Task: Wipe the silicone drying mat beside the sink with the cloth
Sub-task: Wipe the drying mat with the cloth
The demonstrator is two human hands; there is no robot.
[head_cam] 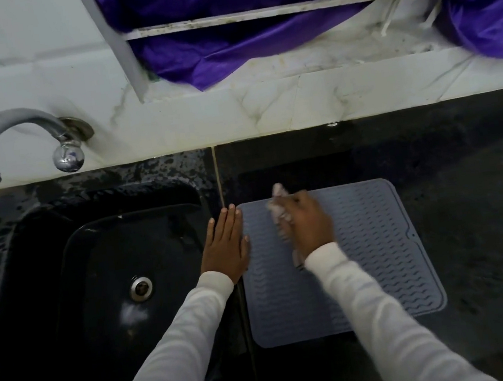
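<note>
- 2 hands in view, both in white sleeves; arms cut off at the frame's bottom edge.
- Left hand (225, 245): flat, fingers straight, palm down on the bench (474, 193) strip btwn sink (41, 282) and mat, thumb just over the mat's left edge.
- Right hand (307, 226): fingers curled round a bunched cloth (281, 215), pressing it on the upper-left part of the mat; blurred, so finger detail is hard to make out.
- Cloth: pale, mostly hidden under the hand; ends poke out above and below it.
- Silicone drying mat (380, 253): grey, wavy ribs, flat on the dark bench just right of the sink; lower-left part covered by the right sleeve.
- Tap (6, 139) over the sink's far-left corner.
</note>
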